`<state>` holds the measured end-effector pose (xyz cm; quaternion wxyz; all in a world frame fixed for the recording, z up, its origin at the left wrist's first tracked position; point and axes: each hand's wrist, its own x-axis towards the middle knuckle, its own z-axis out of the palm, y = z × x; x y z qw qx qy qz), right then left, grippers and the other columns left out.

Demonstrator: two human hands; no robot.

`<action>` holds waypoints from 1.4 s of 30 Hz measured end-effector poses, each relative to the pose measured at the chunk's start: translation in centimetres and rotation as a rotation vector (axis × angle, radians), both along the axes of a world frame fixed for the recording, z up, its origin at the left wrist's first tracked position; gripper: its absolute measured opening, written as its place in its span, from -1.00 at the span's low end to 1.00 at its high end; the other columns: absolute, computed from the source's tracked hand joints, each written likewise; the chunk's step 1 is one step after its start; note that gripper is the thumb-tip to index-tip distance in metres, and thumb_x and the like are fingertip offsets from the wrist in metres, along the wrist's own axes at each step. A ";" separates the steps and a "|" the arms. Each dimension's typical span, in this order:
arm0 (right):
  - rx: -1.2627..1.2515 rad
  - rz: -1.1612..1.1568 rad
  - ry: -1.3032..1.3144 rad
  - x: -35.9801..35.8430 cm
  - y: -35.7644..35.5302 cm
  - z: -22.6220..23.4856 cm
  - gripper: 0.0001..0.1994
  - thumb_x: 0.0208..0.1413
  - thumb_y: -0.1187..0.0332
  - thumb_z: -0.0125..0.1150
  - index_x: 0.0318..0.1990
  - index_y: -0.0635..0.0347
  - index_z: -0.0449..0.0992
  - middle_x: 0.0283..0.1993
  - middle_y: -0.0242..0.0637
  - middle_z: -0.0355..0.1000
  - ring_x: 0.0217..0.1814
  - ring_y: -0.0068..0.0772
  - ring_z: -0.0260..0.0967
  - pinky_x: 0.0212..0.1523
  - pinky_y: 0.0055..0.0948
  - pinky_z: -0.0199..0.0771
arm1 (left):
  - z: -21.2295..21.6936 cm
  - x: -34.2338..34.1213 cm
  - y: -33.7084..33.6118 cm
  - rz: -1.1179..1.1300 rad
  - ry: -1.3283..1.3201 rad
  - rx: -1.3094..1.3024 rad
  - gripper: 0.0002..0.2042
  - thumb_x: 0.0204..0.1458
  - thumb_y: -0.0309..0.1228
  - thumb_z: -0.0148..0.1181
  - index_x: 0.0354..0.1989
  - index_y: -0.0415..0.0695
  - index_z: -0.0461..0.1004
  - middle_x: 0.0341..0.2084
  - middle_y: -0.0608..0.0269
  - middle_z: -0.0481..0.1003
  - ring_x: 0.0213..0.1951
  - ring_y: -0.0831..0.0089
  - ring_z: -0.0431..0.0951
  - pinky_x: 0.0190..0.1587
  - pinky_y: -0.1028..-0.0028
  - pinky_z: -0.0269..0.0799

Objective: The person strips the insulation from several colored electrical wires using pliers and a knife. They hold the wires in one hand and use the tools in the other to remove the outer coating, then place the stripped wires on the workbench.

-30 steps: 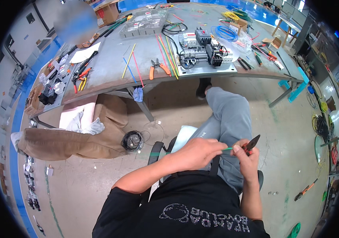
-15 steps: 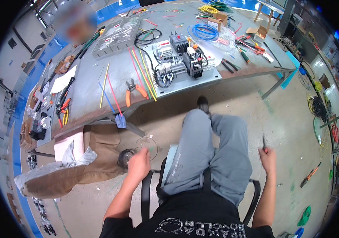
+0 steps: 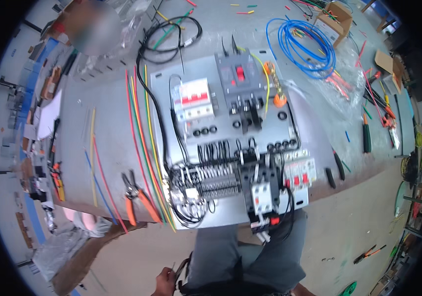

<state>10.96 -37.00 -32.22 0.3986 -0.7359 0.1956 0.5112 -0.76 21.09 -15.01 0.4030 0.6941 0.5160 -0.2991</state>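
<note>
My left hand (image 3: 165, 282) is low in the picture, beside the chair's black armrest (image 3: 183, 272). Its fingers are curled, with a thin pale sliver showing at them that I cannot make out. Of my right arm (image 3: 301, 290) only a bit of skin shows at the lower edge, so its fingers are hidden. In front of my knees, a metal mounting plate (image 3: 230, 217) lies on the bench. It carries a grey circuit breaker (image 3: 240, 74), a white breaker (image 3: 195, 98), a terminal strip (image 3: 218, 187) and a black contactor (image 3: 260, 190) with wires.
Orange-handled pliers (image 3: 137, 197) and coloured wires (image 3: 139, 133) lie left of the plate. A blue wire coil (image 3: 309, 49), an open carton (image 3: 334, 22) and dark-handled pliers (image 3: 335, 170) are to its right. An orange-handled tool (image 3: 369, 254) lies on the floor.
My view has moved closer over the bench, and the plate looks much larger. Both hands now appear lower. A dark-handled tool seen earlier in my right hand is out of sight.
</note>
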 end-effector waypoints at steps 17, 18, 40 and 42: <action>-0.030 0.202 -0.149 23.6 -2.6 0.1 -0.78 0.15 0.37 0.34 -0.12 0.30 0.69 -0.44 -0.18 0.61 -0.54 -0.35 0.52 -0.59 -0.33 0.41 | 10.4 15.9 2.7 -0.001 -0.584 -0.088 -0.85 0.38 -0.35 0.12 -0.17 -0.18 0.50 -0.44 0.12 0.62 -0.36 0.31 0.71 -0.40 0.29 0.61; -0.068 -0.003 -0.202 24.3 -2.0 1.9 -0.78 0.16 0.39 0.32 -0.08 0.30 0.68 -0.44 -0.17 0.61 -0.56 -0.35 0.51 -0.61 -0.35 0.39 | 13.8 17.5 2.2 0.106 -0.723 -0.224 -0.85 0.40 -0.36 0.09 -0.18 -0.16 0.49 -0.43 0.19 0.61 -0.40 0.36 0.69 -0.42 0.35 0.60; -0.058 -0.180 -0.781 25.7 6.9 12.6 -0.89 0.29 0.40 0.30 -0.13 0.23 0.54 -0.46 -0.54 0.30 -0.43 -0.69 0.16 -0.42 -0.57 0.20 | 10.4 56.5 -3.8 0.117 -0.881 -0.720 -0.74 0.43 -0.38 0.01 0.10 -0.35 0.35 -0.08 -0.09 0.60 -0.10 0.13 0.73 -0.14 0.28 0.73; -0.054 -0.205 -0.759 26.3 7.4 12.2 -0.89 0.28 0.41 0.30 -0.20 0.22 0.51 -0.47 -0.56 0.26 -0.41 -0.68 0.12 -0.40 -0.56 0.16 | 10.6 55.6 -4.2 0.113 -0.895 -0.655 -0.76 0.41 -0.29 0.10 -0.02 -0.24 0.41 -0.17 0.04 0.64 -0.19 0.26 0.73 -0.16 0.31 0.70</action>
